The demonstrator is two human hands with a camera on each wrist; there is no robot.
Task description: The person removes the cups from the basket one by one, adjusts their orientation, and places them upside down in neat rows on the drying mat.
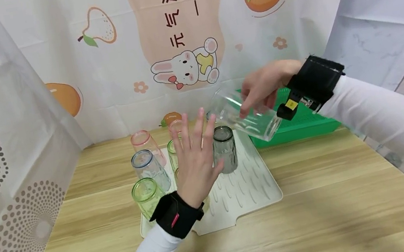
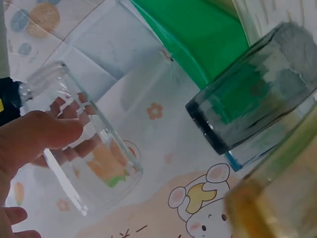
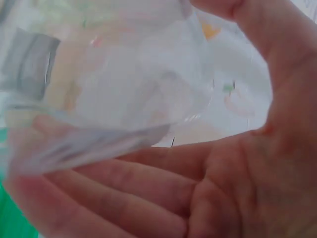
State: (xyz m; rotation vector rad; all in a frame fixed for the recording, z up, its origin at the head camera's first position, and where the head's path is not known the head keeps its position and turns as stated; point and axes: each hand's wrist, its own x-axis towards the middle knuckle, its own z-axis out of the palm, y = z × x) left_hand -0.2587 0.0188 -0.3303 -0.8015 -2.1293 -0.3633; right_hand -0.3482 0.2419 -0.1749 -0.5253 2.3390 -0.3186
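In the head view my right hand [image 1: 264, 85] grips a clear drinking glass [image 1: 244, 115], tilted in the air above the rack mat. Its thumb lies along the near side, and fingers show through the glass wall in the left wrist view. My left hand [image 1: 196, 162] is raised, fingers straight and spread, before several glasses, holding nothing. Beside its thumb stands an upside-down smoky grey glass [image 1: 225, 151]. Left of that hand are a pink-rimmed glass [image 1: 145, 143], a blue-rimmed glass [image 1: 149, 167] and a green glass [image 1: 147, 196]; it partly hides others behind it.
A white ribbed draining mat [image 1: 252, 190] lies under the glasses on the wooden table [image 1: 317, 204]. Behind my right forearm sits a green plastic basket [image 1: 297, 128]. A printed curtain [image 1: 109, 92] hangs at the back and along the sides.
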